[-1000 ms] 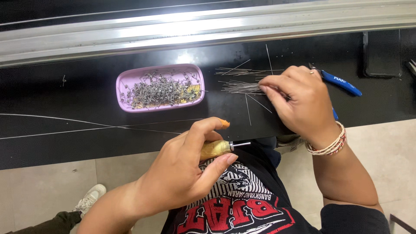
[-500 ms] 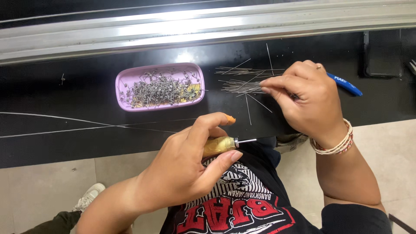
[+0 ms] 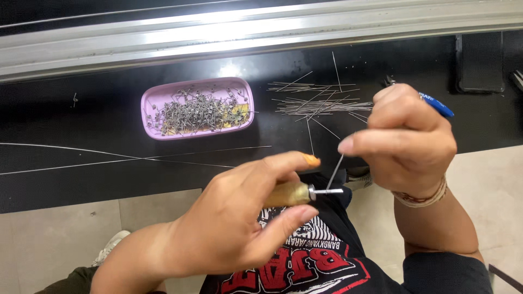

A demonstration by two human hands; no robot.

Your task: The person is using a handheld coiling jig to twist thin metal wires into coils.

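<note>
My left hand (image 3: pixel 239 218) grips a small tool with a brass-coloured handle (image 3: pixel 289 194) and a short metal tip pointing right. My right hand (image 3: pixel 406 139) pinches a short thin steel wire (image 3: pixel 335 170) between thumb and forefinger, its lower end touching the tool's tip. Both hands are held over my lap, just in front of the black bench (image 3: pixel 81 125). A loose pile of straight cut wires (image 3: pixel 321 103) lies on the bench behind my right hand. A pink oval tray (image 3: pixel 152 103) full of small bent wire pieces sits to the left of that pile.
Blue-handled pliers (image 3: pixel 436 103) lie on the bench behind my right hand. Long thin wires (image 3: pixel 109 158) cross the bench on the left. A metal rail (image 3: pixel 261 30) runs along the back. A black block (image 3: pixel 479 62) sits at the far right.
My right hand has lifted off the wire pile with one wire and come toward me, bringing it down to the tool's tip. My left hand with the tool has barely moved.
</note>
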